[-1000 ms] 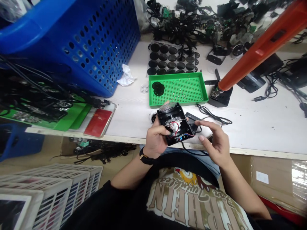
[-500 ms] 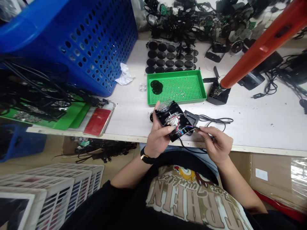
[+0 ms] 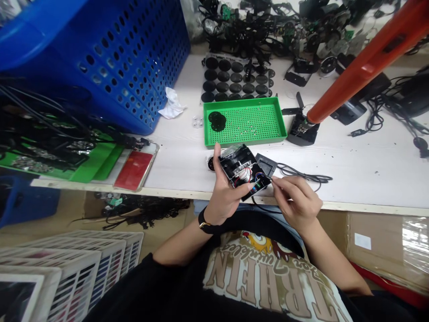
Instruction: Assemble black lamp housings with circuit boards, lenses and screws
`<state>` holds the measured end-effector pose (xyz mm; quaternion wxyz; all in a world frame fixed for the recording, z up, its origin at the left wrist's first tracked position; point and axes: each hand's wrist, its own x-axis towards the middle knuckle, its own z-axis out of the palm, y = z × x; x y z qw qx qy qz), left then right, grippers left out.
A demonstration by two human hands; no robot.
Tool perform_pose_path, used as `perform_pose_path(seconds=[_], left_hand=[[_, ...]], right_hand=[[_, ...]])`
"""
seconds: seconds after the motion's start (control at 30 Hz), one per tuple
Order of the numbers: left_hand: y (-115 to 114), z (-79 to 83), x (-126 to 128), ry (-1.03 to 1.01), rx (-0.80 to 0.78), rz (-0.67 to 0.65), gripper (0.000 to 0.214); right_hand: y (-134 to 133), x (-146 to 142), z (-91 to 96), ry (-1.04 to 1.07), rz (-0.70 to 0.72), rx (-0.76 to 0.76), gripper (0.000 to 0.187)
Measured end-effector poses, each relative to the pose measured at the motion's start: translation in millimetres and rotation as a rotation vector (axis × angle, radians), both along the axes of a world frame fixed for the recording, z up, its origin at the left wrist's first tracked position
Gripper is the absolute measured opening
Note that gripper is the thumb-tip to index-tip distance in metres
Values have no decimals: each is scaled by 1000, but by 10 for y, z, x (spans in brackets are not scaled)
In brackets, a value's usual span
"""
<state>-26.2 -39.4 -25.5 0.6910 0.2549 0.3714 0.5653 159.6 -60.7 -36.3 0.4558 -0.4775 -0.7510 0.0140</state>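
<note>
My left hand (image 3: 226, 193) grips a small black open housing (image 3: 243, 170) over the table's front edge; inside it I see a round motor part, red and blue wires and a clear fan piece at the top. My right hand (image 3: 296, 201) is closed in a pinch at the housing's right corner, holding the black cable (image 3: 303, 174) that runs from it across the table. A flat black cover plate (image 3: 267, 163) lies on the table just behind the housing.
A green perforated tray (image 3: 246, 120) with black discs and small screws sits behind my hands. An orange tool arm (image 3: 362, 62) slants down at the right. A big blue basket (image 3: 100, 58) fills the left. Tangled black parts and cables crowd the back edge. White crates (image 3: 77, 264) stand below left.
My right hand went from open beside the housing to a pinch on the cable at its right corner. My left hand shifted the housing slightly up and tilted it.
</note>
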Motion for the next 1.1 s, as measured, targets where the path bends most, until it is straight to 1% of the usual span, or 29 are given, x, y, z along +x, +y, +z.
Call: perform_pose_path(seconds=[0.1,0.17,0.23,0.37,0.6,0.7,0.83,0.9,1.0,1.1], left_hand=[[-23,8,30,58,30,40,142],[-34,-10,36,101,56,56,141],[-41,-33,31,132,78,47,141],[-46,-42,6,173,108,21,141],[-29,-26,-5,205,123,23,138],[-29,-22,2,229,133,40,134],[-46,17,12,259,107,69,135],[-61,29,18,267,101,86,136],[-77,-11,22,293,135,97,133],[-67,-122,16,398,270,112,134]], right_hand=[[-12,-53,87,-141,-16,-89,21],[-15,-111,170,-223,-60,-164,17],[-16,-177,254,-283,-127,-215,19],[-1,-277,360,-295,-245,-267,21],[36,-262,367,-286,-262,-341,22],[77,-223,382,-237,-228,-464,19],[152,-176,431,-100,-126,-695,14],[172,-167,452,-31,-94,-769,13],[161,-179,463,85,-59,-781,13],[115,-213,440,191,-25,-715,13]])
